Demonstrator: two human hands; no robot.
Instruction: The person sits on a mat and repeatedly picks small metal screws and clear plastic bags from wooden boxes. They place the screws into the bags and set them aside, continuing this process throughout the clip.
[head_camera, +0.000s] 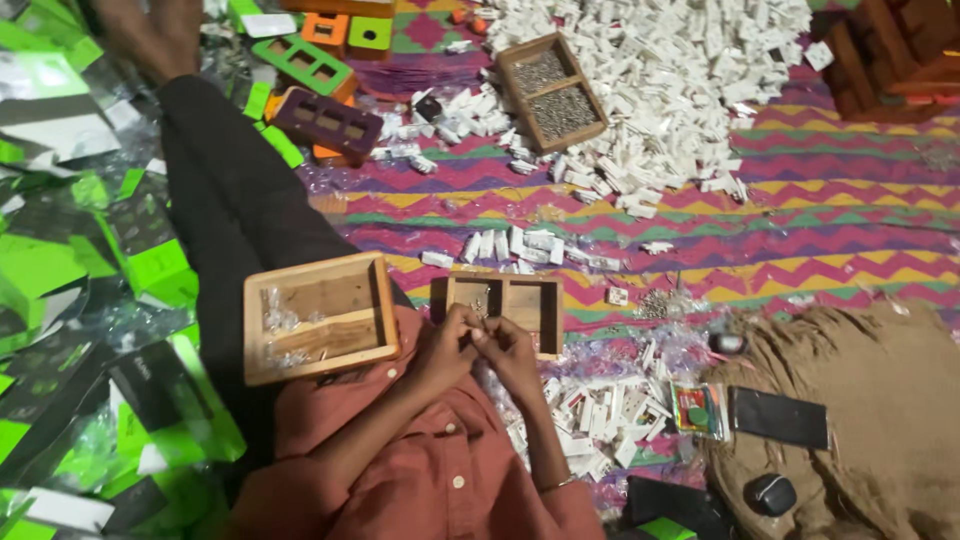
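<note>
Small part (478, 333), seemingly pinched between hands (480, 345)

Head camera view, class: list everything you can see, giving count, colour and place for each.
Small plastic parts: a big heap, white, top centre on the mat.
Divided wooden tray: one, brown, holds grey bits, in the heap.
Wooden box: one, light brown, on the lap.
Small wooden tray: one, brown, beside the hands.
Zigzag mat: one, multicoloured, under everything.
Green and black packaging: many, left side.
Brown cloth: one, bottom right.
Left hand and right hand: fingertips together on something too small to tell.
</note>
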